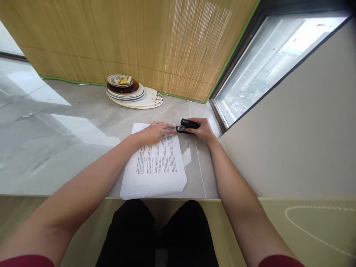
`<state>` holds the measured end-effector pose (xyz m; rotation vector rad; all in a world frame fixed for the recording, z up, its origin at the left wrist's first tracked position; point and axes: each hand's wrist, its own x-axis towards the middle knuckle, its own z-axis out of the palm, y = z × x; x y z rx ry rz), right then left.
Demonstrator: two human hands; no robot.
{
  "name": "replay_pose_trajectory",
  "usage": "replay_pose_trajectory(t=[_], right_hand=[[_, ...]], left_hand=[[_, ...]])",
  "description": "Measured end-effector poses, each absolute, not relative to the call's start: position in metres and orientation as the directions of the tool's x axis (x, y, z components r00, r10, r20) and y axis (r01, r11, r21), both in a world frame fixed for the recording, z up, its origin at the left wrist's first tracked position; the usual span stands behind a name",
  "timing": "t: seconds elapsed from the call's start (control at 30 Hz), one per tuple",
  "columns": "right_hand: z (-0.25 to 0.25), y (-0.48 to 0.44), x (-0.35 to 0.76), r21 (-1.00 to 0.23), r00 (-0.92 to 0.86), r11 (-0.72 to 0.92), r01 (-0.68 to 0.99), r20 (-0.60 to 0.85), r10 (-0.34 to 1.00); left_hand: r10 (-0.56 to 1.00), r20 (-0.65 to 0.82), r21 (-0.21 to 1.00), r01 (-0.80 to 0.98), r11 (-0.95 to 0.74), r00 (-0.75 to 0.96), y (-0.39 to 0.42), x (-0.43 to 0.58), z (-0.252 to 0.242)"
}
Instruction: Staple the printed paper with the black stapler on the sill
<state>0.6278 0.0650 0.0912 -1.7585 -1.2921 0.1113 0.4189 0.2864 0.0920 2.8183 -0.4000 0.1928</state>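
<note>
A stack of printed paper sheets lies on the grey marble-like ledge, its near end at the ledge's front edge. My left hand rests flat over the far part of the sheets, fingers stretched to the right. In my right hand is a black stapler, gripped from its right end. The stapler's jaws point left at the far right corner of the paper, close to my left fingertips. Whether the paper's edge sits between the jaws is too small to tell.
Stacked plates stand at the back, with a small yellow packet on top. A bamboo blind hangs behind them. On the right are a window and a pale wall. The ledge's front edge runs above my knees.
</note>
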Motion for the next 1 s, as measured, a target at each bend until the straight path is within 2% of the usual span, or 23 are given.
replay_pose_trajectory(t=[0.2, 0.37, 0.5, 1.0], right_hand=[[0.092, 0.068, 0.625, -0.644, 0.410, -0.039, 0.764, 0.437, 0.801], [0.097, 0.069, 0.623, -0.449, 0.372, -0.134, 0.883, 0.499, 0.783], [0.103, 0.069, 0.619, -0.347, 0.323, -0.164, 0.924, 0.472, 0.821], [0.110, 0.067, 0.612, -0.279, 0.261, -0.148, 0.949, 0.426, 0.866]], left_hand=[[-0.267, 0.188, 0.265, -0.310, -0.913, 0.945, 0.291, 0.422, 0.084], [-0.251, 0.180, 0.298, -0.296, -0.907, 0.951, 0.291, 0.422, 0.084], [-0.244, 0.162, 0.324, -0.285, -0.902, 0.956, 0.291, 0.424, 0.082], [-0.287, 0.111, 0.292, -0.307, -0.906, 0.952, 0.291, 0.422, 0.086]])
